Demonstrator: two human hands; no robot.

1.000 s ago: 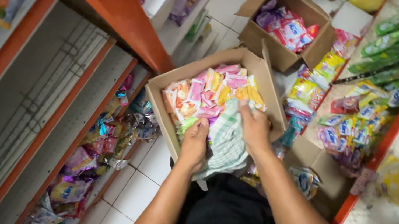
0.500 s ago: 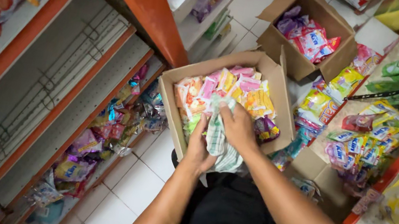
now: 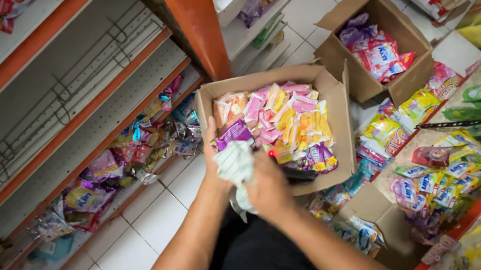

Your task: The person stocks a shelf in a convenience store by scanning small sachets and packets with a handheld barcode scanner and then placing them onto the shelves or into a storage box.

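An open cardboard box [image 3: 342,110] full of pink, yellow and purple snack packets [image 3: 283,119] rests in front of me over the tiled floor. My left hand [image 3: 212,170] and my right hand [image 3: 267,189] meet at the box's near edge. Both are closed on a pale crumpled cloth or plastic bag [image 3: 236,166] between them, and part of it hangs below my right hand. My dark trousers fill the bottom of the view.
A second open box [image 3: 411,43] of packets stands farther away on the floor. Orange-edged shelves rise at left, the upper ones bare with wire dividers [image 3: 53,115], the lowest holding packets [image 3: 116,166]. More snack packets hang and lie at right [image 3: 438,170].
My hands have drawn back from inside the box to its near edge, bunching the pale cloth between them. The view has shifted so that the box sits higher in frame.
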